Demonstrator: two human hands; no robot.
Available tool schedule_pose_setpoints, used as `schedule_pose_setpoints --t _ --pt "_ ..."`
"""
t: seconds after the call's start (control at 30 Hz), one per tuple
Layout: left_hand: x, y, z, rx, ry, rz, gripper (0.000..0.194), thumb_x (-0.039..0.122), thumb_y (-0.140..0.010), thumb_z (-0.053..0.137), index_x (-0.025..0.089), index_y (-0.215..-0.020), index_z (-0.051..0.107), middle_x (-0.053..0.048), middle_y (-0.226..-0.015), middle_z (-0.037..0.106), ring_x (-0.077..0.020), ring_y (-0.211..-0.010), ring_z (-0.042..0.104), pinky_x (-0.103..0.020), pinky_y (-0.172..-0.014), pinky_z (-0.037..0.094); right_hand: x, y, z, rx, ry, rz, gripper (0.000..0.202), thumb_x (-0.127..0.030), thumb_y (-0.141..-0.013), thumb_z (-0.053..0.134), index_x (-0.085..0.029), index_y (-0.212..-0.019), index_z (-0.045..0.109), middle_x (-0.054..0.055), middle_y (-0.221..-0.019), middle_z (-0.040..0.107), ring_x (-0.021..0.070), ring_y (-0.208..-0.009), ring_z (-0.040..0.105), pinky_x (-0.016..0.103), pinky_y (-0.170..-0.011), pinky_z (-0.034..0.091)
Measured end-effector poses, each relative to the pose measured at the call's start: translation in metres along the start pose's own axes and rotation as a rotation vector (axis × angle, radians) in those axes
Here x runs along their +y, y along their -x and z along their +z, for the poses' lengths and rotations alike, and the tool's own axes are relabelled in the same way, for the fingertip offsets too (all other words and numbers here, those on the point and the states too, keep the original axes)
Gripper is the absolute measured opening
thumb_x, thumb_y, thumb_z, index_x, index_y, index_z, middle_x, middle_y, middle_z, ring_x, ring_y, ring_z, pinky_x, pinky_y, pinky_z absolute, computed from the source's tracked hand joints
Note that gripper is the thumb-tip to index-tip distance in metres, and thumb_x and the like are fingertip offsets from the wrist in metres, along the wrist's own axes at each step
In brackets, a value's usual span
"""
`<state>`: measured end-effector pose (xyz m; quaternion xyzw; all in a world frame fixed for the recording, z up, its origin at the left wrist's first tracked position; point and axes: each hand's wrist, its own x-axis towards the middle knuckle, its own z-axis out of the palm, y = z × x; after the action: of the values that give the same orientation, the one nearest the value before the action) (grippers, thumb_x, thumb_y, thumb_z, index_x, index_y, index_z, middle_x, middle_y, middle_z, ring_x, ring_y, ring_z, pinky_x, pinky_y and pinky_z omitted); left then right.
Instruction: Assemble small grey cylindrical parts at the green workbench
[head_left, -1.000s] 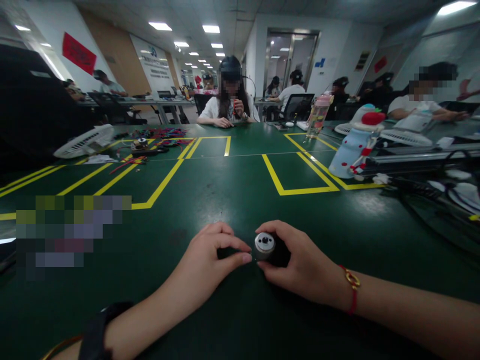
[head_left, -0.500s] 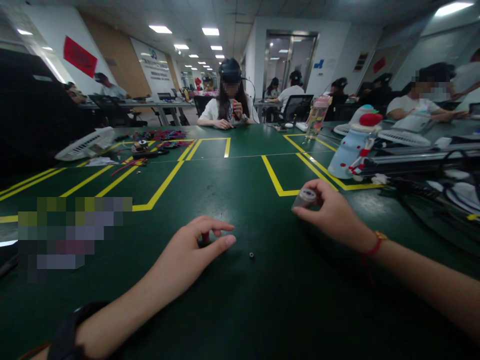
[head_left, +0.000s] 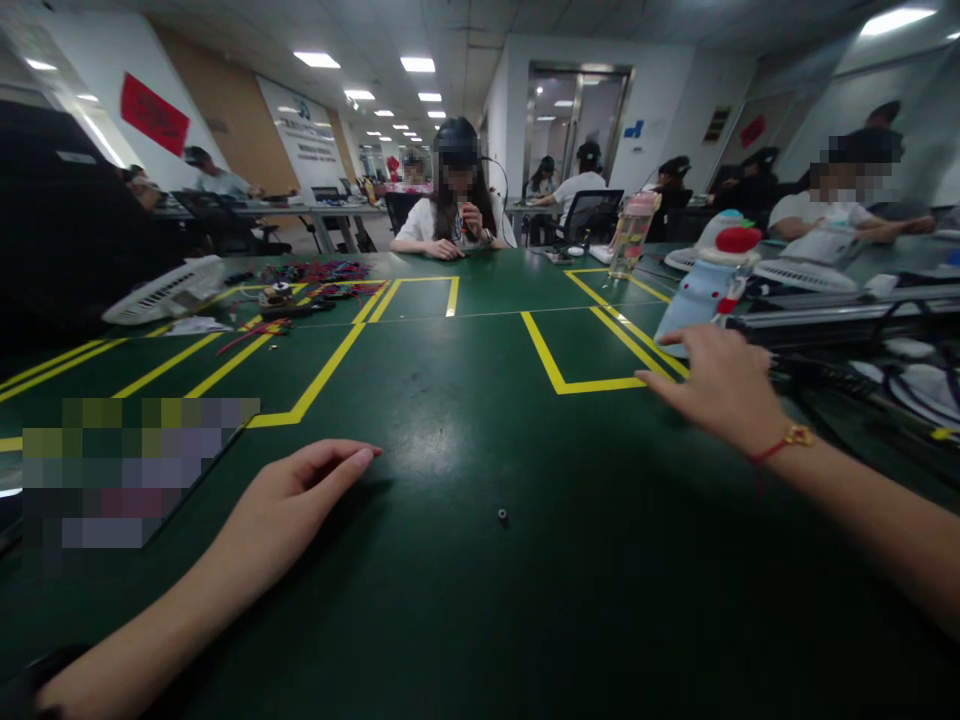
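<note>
On the green table lies a tiny dark ring-like part [head_left: 502,515], with no hand touching it. To its left my left hand [head_left: 281,505] hovers low over the table, thumb tip against the fingers, with nothing visible between them. My right hand [head_left: 720,385] is farther away at the right, thumb and fingers spread, and holds nothing that I can see. Its fingertips overlap the base of the light blue bottle [head_left: 686,300] in the view; contact cannot be made out. The grey metal cylinder is out of sight.
Yellow tape [head_left: 592,385] marks the table. Wires [head_left: 322,272] and a white fan [head_left: 169,290] lie at the back left, a blurred-out item [head_left: 142,470] nearer. Metal rails [head_left: 840,318] and black cables [head_left: 840,400] lie right. A person [head_left: 457,215] sits opposite.
My right hand has moved right and opened; the grey metal cylinder it held no longer shows. My left hand has drawn back left, and its thumb and fingers have come together.
</note>
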<state>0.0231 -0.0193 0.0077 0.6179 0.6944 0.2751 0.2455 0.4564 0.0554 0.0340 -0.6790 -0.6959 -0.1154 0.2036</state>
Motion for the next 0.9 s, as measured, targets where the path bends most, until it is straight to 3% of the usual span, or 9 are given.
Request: schedule_pose_setpoints --t 0.13,0.17,0.23,0.3,0.37,0.5,0.6,0.7,0.9 --pt "0.003 0.001 0.002 -0.010 -0.010 0.033 0.044 0.066 -0.084 0.059 0.030 -0.101 0.077 -0.003 -0.101 0.079 -0.0276 -0.092 0.071 -0.037 -0.085 0.054 -0.091 0.059 0.007 -0.233 -0.384 -0.706 0.045 -0.039 -0.093 0.056 -0.025 -0.136 0.057 0.008 -0.138 0.057 0.0225 -0.129 0.051 0.044 -0.108 0.042" --pt "0.003 0.001 0.001 -0.013 -0.008 0.033 0.044 0.066 -0.083 0.059 0.030 -0.101 0.077 -0.003 -0.102 0.079 -0.0274 -0.093 0.071 -0.036 -0.085 0.054 -0.106 0.071 0.009 -0.299 -0.460 -0.829 0.041 -0.033 -0.094 0.055 -0.025 -0.134 0.059 0.007 -0.136 0.059 0.0212 -0.126 0.053 0.042 -0.106 0.044" --pt "0.002 0.002 0.001 -0.021 -0.006 0.028 0.044 0.066 -0.084 0.058 0.030 -0.101 0.077 -0.003 -0.102 0.079 -0.0272 -0.093 0.071 -0.036 -0.086 0.053 -0.120 0.085 0.013 -0.375 -0.552 -0.907 0.030 -0.021 -0.095 0.051 -0.023 -0.119 0.068 0.005 -0.121 0.067 0.0168 -0.112 0.059 0.035 -0.097 0.050" --pt "0.002 0.003 0.001 -0.031 -0.006 0.027 0.044 0.066 -0.084 0.058 0.030 -0.101 0.076 -0.003 -0.102 0.079 -0.0275 -0.093 0.071 -0.037 -0.086 0.053 -0.114 0.082 0.014 -0.356 -0.600 -0.833 0.030 -0.011 -0.094 0.046 -0.021 -0.105 0.072 0.005 -0.105 0.070 0.0135 -0.098 0.062 0.030 -0.087 0.053" --pt "0.002 0.003 0.000 -0.045 -0.003 0.034 0.044 0.065 -0.084 0.057 0.029 -0.101 0.076 -0.003 -0.103 0.079 -0.0278 -0.094 0.070 -0.037 -0.086 0.052 -0.092 0.063 0.011 -0.245 -0.553 -0.690 0.028 -0.014 -0.094 0.047 -0.021 -0.102 0.072 0.006 -0.101 0.070 0.0141 -0.094 0.063 0.031 -0.085 0.053" --pt "0.003 0.003 0.001 -0.057 -0.001 0.046 0.042 0.063 -0.086 0.057 0.029 -0.101 0.076 -0.003 -0.105 0.078 -0.0275 -0.096 0.070 -0.035 -0.083 0.052 -0.026 0.007 -0.009 -0.031 -0.074 -0.288 0.028 -0.026 -0.093 0.052 -0.016 -0.112 0.071 0.010 -0.112 0.069 0.0196 -0.103 0.061 0.035 -0.092 0.046" --pt "0.003 0.004 0.002 -0.059 -0.012 0.046 0.042 0.063 -0.086 0.056 0.029 -0.102 0.075 -0.002 -0.102 0.078 -0.0257 -0.090 0.070 -0.034 -0.080 0.051 0.024 -0.023 -0.027 -0.066 0.200 -0.024 0.032 -0.023 -0.091 0.051 -0.012 -0.113 0.071 0.015 -0.112 0.069 0.0229 -0.098 0.061 0.036 -0.084 0.043" --pt "0.004 0.005 0.003 -0.068 -0.010 0.041 0.042 0.063 -0.086 0.057 0.029 -0.101 0.075 -0.002 -0.097 0.078 -0.0247 -0.085 0.070 -0.034 -0.078 0.051 0.061 -0.036 -0.037 -0.142 0.239 0.080 0.030 -0.021 -0.088 0.055 -0.007 -0.107 0.074 0.018 -0.100 0.071 0.0218 -0.085 0.061 0.036 -0.077 0.040" --pt "0.002 0.003 0.004 -0.076 -0.003 0.069 0.041 0.062 -0.087 0.057 0.028 -0.100 0.075 -0.002 -0.104 0.078 -0.0254 -0.092 0.070 -0.034 -0.081 0.051 0.081 -0.037 -0.039 -0.202 0.210 0.138 0.034 -0.029 -0.091 0.054 -0.009 -0.112 0.073 0.015 -0.102 0.072 0.0171 -0.086 0.062 0.033 -0.075 0.039"
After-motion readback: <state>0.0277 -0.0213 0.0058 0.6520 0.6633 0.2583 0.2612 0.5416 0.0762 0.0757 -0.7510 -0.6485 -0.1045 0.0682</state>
